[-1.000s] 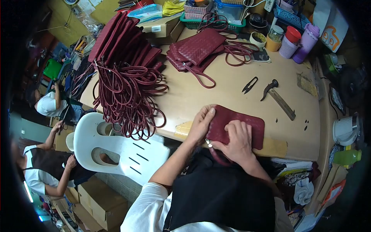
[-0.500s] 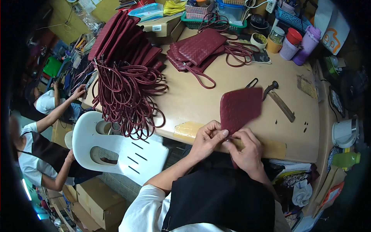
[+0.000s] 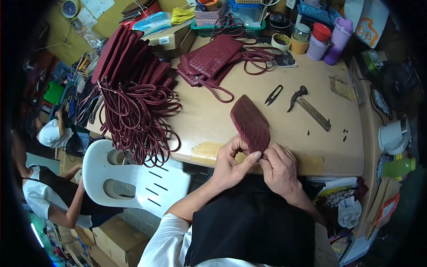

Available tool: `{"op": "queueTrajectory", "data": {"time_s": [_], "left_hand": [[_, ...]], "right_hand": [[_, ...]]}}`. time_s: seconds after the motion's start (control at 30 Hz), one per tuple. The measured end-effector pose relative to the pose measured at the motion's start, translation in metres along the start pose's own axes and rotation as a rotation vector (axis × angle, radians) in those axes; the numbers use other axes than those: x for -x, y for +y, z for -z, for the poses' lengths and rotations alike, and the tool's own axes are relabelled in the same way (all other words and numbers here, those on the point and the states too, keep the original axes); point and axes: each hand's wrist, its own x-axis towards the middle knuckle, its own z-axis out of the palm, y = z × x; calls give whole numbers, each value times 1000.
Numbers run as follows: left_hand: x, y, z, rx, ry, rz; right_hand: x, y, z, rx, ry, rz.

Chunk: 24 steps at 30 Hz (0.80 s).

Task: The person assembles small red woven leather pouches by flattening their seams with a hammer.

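A dark red woven-pattern pouch [image 3: 251,122] stands tilted above the table's near edge, its lower corner between my hands. My left hand [image 3: 233,162] pinches that corner from the left, thumb across it. Close beside it, my right hand [image 3: 280,167] has its fingertips pressed together at the same corner; the exact bit it grips is hidden. Beyond the pouch lie small black thread snips [image 3: 273,95] and a hammer [image 3: 311,109] with a wooden handle. Several matching pouches [image 3: 211,60] lie flat further back, with their wrist straps [image 3: 262,60] spread beside them.
A tall row of red pouches [image 3: 120,58] stands at the left, straps [image 3: 142,115] hanging over the table edge. A white plastic chair [image 3: 133,178] is at the left. Jars, cups and a purple tumbler [image 3: 338,40] line the back. Two other people are at the far left.
The pouch has turned and tipped left, showing a narrower side and uncovering the snips. My hands stay together at its corner. The nearer person's arm has come down from the table.
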Motion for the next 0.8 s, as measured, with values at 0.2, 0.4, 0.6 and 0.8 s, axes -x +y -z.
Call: {"op": "queueTrajectory", "data": {"time_s": [0.2,0.4,0.6,0.8], "left_hand": [[-4,10,-4,299,25,214],[12,26,-9,267,13,166],[-4,16,-12,-67,-151,-312],[-33,56,6,-485,-443,-448]], "right_hand": [[6,5,4,222,316,181],[15,14,15,63,213,147],[2,-1,29,-258,132,123],[-5,-9,44,-645,-93,12]]}}
